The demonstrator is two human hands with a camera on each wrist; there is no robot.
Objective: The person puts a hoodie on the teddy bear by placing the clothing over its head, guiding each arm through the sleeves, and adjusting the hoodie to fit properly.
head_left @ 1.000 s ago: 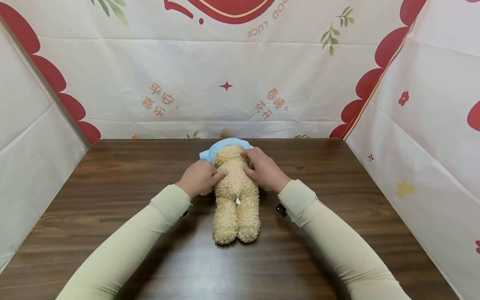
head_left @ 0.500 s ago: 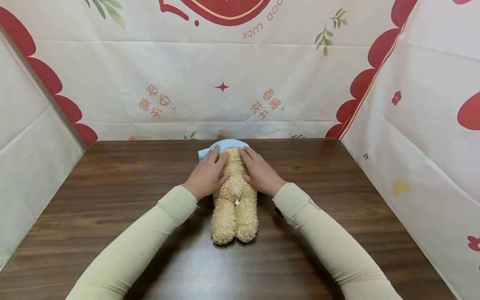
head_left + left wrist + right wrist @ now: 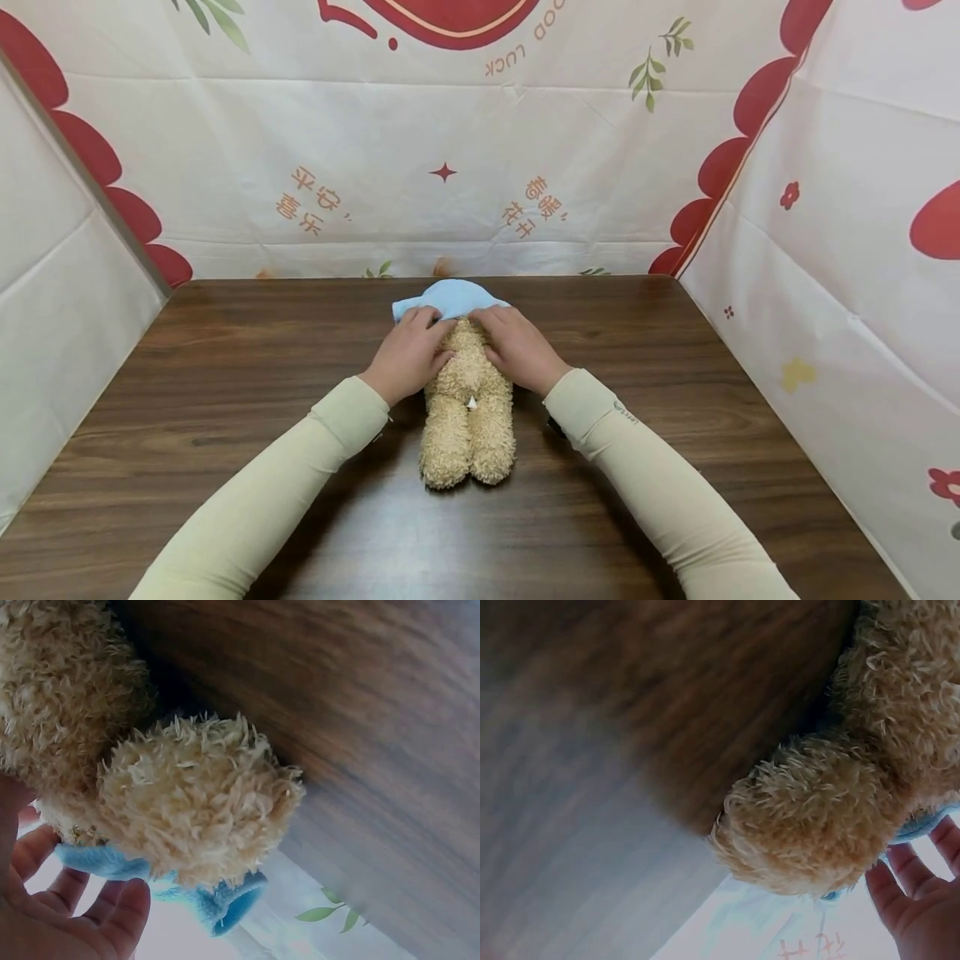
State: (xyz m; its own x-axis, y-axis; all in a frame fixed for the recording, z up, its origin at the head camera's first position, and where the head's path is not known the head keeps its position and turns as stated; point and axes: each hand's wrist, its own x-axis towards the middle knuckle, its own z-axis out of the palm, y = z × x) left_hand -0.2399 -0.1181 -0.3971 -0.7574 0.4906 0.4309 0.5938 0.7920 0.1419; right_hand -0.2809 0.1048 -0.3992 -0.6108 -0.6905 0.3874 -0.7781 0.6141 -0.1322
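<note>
A curly tan teddy bear lies on the table, legs towards me. A light blue doll garment covers its head; a tube like a sleeve sticks out to the left. My left hand pinches the garment's near edge with bent fingertips, its thumb over the bear's side. On the other side my right hand holds the same edge, thumb on the bear's body. The wrist views show fingers along the blue edge beyond the bear's arms. The bear's face is hidden.
The brown wood-grain table stretches out on both sides of the bear. Behind it hangs a white printed cloth, with further white cloth walls at left and right. A small white tag shows between the bear's legs.
Both hands shifted up to the bear's head, the left moving in from its side. Since then the garment's edge has come down towards me, covering more of the head.
</note>
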